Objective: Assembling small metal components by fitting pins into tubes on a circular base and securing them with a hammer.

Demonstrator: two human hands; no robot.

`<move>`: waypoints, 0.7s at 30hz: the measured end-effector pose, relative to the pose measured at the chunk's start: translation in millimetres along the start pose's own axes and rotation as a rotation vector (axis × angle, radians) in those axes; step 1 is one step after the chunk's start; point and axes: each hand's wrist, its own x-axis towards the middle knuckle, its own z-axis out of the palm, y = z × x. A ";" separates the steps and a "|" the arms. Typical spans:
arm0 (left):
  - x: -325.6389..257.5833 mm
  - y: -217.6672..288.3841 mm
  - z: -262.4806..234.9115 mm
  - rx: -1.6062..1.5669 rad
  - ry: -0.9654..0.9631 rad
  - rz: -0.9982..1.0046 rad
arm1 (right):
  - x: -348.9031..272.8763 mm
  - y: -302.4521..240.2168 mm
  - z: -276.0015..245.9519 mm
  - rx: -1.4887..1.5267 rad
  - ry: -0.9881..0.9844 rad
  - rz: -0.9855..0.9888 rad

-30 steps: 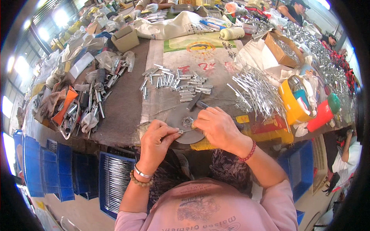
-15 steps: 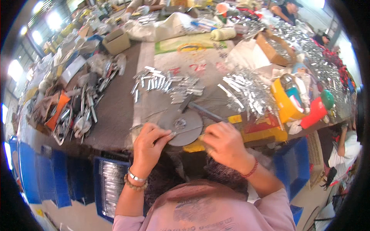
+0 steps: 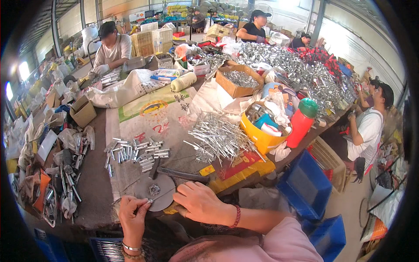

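Observation:
My left hand (image 3: pixel 133 214) pinches the end of a thin metal rod (image 3: pixel 163 195) between thumb and fingertip, over the near edge of a round grey metal disc (image 3: pixel 142 185). The rod slants across the disc toward my right hand (image 3: pixel 200 203). That hand is at the disc's right edge with its fingers curled together; what they hold, if anything, is hidden. A hammer (image 3: pixel 183 175) lies just behind the disc, its dark handle pointing right. Beyond it are short metal tubes (image 3: pixel 135 150), and to the right a heap of thin metal rods (image 3: pixel 220 137).
A yellow container (image 3: pixel 259 137) and a red bottle (image 3: pixel 301 124) stand at the right. Behind them are a cardboard box (image 3: pixel 238 81) of small parts and a large metal heap (image 3: pixel 283 61). Tools (image 3: pixel 67 174) lie at the left. Blue bins (image 3: pixel 305 183) sit below the table edge. Other people work around.
The view has swung up and to the right, bringing in more of the workshop and people. Both hands stay at the disc, the left one still pinching the rod.

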 end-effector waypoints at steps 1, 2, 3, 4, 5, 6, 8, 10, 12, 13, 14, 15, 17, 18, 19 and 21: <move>0.3 -1.7 0.3 0.000 0.001 0.001 | -1.3 1.3 -4.1 -0.001 0.001 -0.001; 0.4 -4.6 0.5 0.004 -0.003 0.014 | -2.2 2.7 -8.5 -0.003 -0.035 -0.017; 0.4 -6.4 0.8 0.008 -0.008 0.025 | -3.3 4.1 -11.5 -0.005 -0.072 -0.032; 0.2 -6.8 0.4 0.006 -0.007 0.026 | -5.3 5.3 -11.7 -0.007 -0.072 -0.033; -0.4 -6.9 -0.5 0.022 -0.007 0.027 | -7.8 6.7 -10.4 -0.014 -0.084 -0.039; -1.0 -7.0 -1.2 0.037 -0.007 0.027 | -9.5 7.5 -9.0 -0.020 -0.096 -0.045; -2.8 -5.8 -2.2 0.041 0.004 0.037 | -10.5 7.2 -6.7 0.001 -0.117 -0.041; -4.6 -5.1 -4.8 0.057 0.021 0.036 | -9.4 7.3 -1.7 0.035 -0.142 -0.047; -4.1 -6.0 -4.3 0.081 0.029 0.066 | -5.7 11.1 0.6 0.200 -0.040 -0.050; -4.7 -7.4 -4.7 0.143 0.029 0.081 | 1.6 6.3 -4.9 0.244 -0.004 0.007; -2.7 -7.9 -3.5 0.139 0.019 0.084 | 8.4 4.7 -12.9 0.299 0.037 0.032; -1.4 -10.3 -3.2 0.141 0.013 0.080 | 16.4 -0.3 -18.8 0.385 0.056 0.097; 0.8 -6.6 -2.2 0.095 -0.018 0.012 | 24.3 -2.1 -18.3 0.514 0.033 0.211; 1.8 -5.1 -0.9 0.121 0.002 -0.025 | 28.9 -2.7 -16.6 0.568 0.025 0.260; 1.8 -5.7 -0.3 0.094 0.009 0.007 | 31.2 -3.5 -10.4 0.599 -0.007 0.242; 1.2 -7.7 0.0 0.084 0.036 0.016 | 38.4 -2.7 1.7 0.661 0.051 0.280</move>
